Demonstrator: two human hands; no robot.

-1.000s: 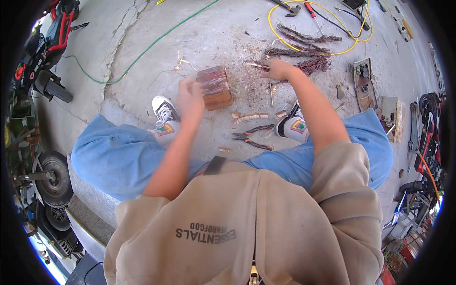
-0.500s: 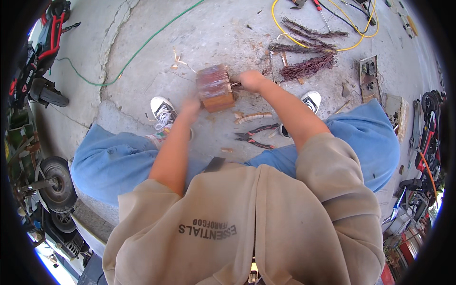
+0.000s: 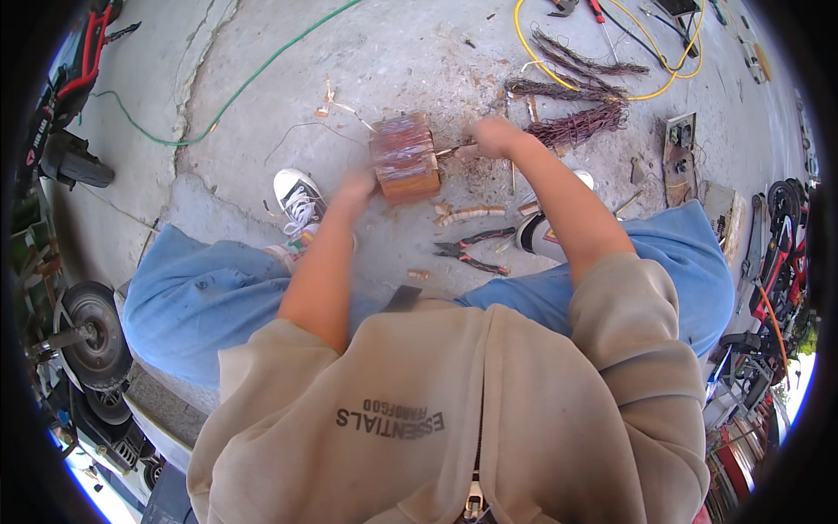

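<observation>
A reddish-brown block wound with copper wire (image 3: pixel 404 158) stands on the concrete between my feet. My left hand (image 3: pixel 359 185) is pressed against its left side and grips it. My right hand (image 3: pixel 493 136) is closed on a thin tool (image 3: pixel 449 151) whose tip points into the block's right side. Red-handled pliers (image 3: pixel 472 248) lie on the ground just in front of the block, next to short pale pieces (image 3: pixel 470 212).
Bundles of pulled dark copper wire (image 3: pixel 572 125) lie beyond my right hand, with a yellow cable loop (image 3: pixel 611 52) and hand tools behind. A green cord (image 3: pixel 236 92) crosses the concrete at left. Wheels and machine parts (image 3: pixel 87 327) sit at left, red equipment (image 3: pixel 781 253) at right.
My right hand came back from the wire bundles to the block's right side, now holding the thin tool against it. My left hand stayed on the block, which shifted slightly.
</observation>
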